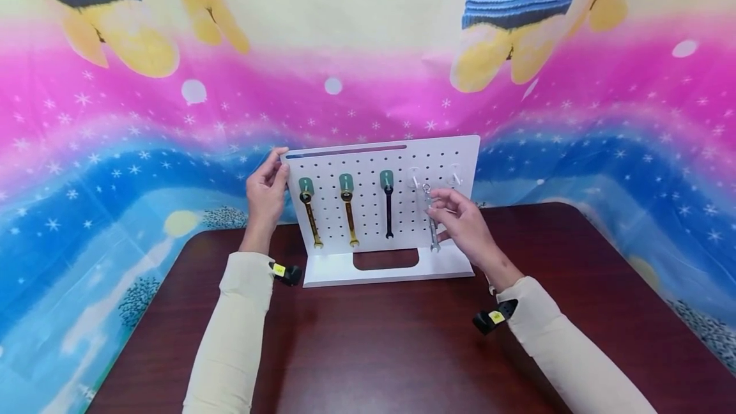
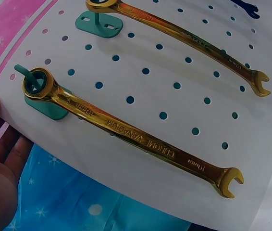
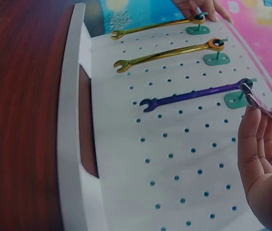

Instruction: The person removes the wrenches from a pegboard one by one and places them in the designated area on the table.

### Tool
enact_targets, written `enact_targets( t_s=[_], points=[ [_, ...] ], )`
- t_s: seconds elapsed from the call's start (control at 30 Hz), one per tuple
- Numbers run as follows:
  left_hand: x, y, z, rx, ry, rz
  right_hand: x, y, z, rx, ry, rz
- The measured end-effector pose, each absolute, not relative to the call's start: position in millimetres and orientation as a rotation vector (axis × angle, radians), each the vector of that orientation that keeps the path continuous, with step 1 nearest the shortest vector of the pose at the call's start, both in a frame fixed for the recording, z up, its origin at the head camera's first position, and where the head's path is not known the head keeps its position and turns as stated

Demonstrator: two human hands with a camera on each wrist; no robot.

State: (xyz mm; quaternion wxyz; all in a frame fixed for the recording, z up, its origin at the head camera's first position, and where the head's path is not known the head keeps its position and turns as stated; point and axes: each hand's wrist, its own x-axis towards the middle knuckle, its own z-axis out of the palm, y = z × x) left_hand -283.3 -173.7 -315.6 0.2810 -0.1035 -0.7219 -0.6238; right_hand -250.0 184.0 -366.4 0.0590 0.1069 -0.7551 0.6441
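Observation:
A white pegboard [image 1: 333, 268] stands on the table, its top left corner held between the thumb and fingers of my left hand [image 1: 266, 193]. Three combination wrenches hang by their ring ends from green hooks: a gold wrench [image 2: 126, 134] nearest that hand, another gold wrench [image 1: 350, 221], and a dark purple-blue wrench [image 3: 193, 97]. My right hand [image 1: 462, 222] pinches a silver wrench [image 1: 434, 235], ring end up and open end down, in front of the board's right part. Close by the ring end is a clear hook [image 1: 414, 179]; whether they touch I cannot tell.
Another clear hook [image 1: 455, 176] sits farther right on the board. The dark red-brown table [image 1: 368, 350] extends toward me and to both sides. A printed cloth backdrop [image 1: 356, 107] rises behind the table.

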Motion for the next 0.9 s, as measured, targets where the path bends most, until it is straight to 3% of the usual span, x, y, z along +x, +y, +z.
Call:
enact_targets(
  t_s=[0.6, 0.9],
  points=[
    [-283.6, -167.8, -316.7, -0.266, -1.952, -1.656, -233.2, 249.9, -401.6, 0.244, -2.496, 1.774],
    [-281.9, -171.6, -314.1, -0.298, -1.929, -1.638, -244.1, 288.9, -429.0, 0.125, -2.612, 1.714]
  ],
)
